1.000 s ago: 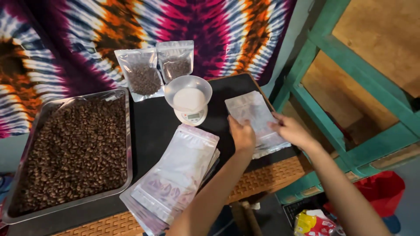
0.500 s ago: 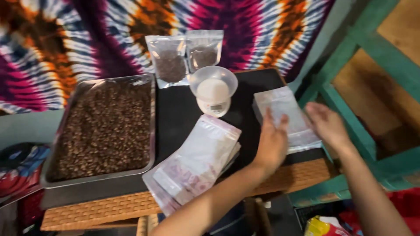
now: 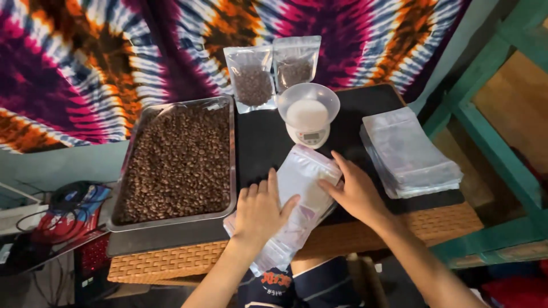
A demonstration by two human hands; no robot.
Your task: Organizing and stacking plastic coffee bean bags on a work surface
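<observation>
My left hand point(image 3: 261, 211) lies flat on a stack of clear plastic pouches point(image 3: 302, 182) near the table's front edge. My right hand point(image 3: 354, 191) rests on the right side of the same stack, fingers spread. Neither hand grips anything. Behind the stack a small white scale with a clear bowl point(image 3: 308, 114) stands on the black table top point(image 3: 268, 142). A metal tray of brown coffee beans point(image 3: 180, 159) sits to the left. A second pile of empty clear pouches point(image 3: 408, 151) lies to the right.
Two filled pouches of beans point(image 3: 273, 74) lean upright against a tie-dye cloth point(image 3: 103, 63) at the back. The table has a woven wicker edge point(image 3: 445, 219). A teal wooden frame point(image 3: 491, 131) stands to the right. Cables and a dark bag point(image 3: 68, 211) lie lower left.
Both hands have moved left from the right pile of pouches onto the middle stack. The camera view has shifted left.
</observation>
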